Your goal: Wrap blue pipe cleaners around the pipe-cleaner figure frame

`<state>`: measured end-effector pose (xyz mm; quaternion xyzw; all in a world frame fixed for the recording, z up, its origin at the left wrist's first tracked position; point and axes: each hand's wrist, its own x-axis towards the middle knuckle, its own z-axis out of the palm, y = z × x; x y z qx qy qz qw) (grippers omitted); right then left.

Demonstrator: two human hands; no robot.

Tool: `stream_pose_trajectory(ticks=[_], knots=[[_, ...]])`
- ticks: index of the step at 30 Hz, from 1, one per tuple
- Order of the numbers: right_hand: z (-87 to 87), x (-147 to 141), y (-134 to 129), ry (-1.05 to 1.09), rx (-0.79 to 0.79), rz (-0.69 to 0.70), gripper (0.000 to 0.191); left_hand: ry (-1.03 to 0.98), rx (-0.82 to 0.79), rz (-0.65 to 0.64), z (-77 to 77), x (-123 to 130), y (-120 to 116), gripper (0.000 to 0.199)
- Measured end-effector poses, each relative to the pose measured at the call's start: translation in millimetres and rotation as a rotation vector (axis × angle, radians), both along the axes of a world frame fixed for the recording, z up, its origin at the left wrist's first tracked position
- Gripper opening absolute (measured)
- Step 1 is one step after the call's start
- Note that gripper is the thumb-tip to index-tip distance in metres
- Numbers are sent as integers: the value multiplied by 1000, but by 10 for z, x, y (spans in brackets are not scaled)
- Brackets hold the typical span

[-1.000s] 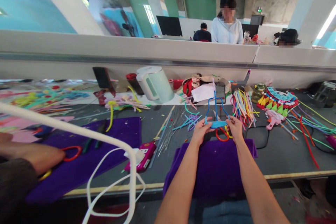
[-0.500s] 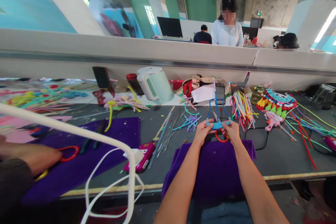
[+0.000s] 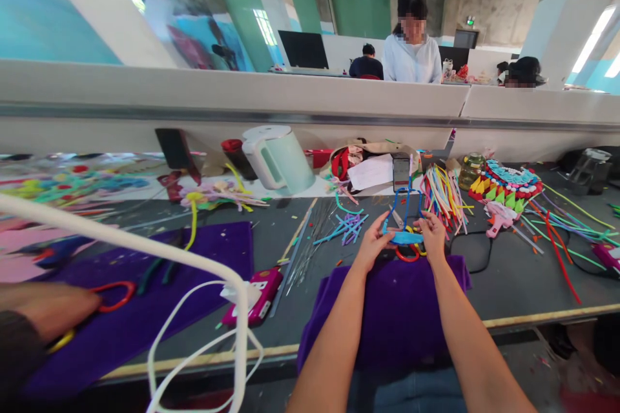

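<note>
Pinched at its left end by my left hand (image 3: 372, 246) is a blue pipe-cleaner piece (image 3: 405, 237), a light blue band with darker blue stems rising from it. My right hand (image 3: 433, 232) is closed at the right side of the same piece, its fingertips on or close to a stem; the exact contact is too small to make out. Scissors (image 3: 407, 254) with red-orange handles lie just behind and below the band, partly covered by it. Below my hands a folded purple cloth (image 3: 387, 316) hangs over the table edge.
Loose pipe cleaners (image 3: 443, 197), a pink glue gun (image 3: 500, 218) and a beaded collar-like piece (image 3: 511, 184) lie right. A kettle (image 3: 285, 158) and phone (image 3: 401, 173) stand behind. Left are a magenta device (image 3: 256, 297), a white lamp arm (image 3: 194, 245) and another person's hand (image 3: 62, 306).
My right hand has lifted slightly and shifted right from the band's end, its fingers now higher. The blue band has tilted, and the whole view has swung a little.
</note>
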<state>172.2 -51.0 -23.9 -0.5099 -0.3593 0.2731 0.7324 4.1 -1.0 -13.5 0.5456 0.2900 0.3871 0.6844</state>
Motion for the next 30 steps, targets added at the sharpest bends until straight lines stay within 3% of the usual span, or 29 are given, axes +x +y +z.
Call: stream_pose_trajectory(ticks=[10,18,25,30], knots=[[10,20,-18,124,-24,-37,37,13,0,14,5,25,-30,73],[89,59,-42,441,-22,154,41,-75,-82,75,67,-47,-11,53],[121,82,-67,423,-80,122,42,-53,-71,119,113,-65,-34,32],[155,87,-95,460,-147,246,39,-44,-90,105,138,-52,-66,31]])
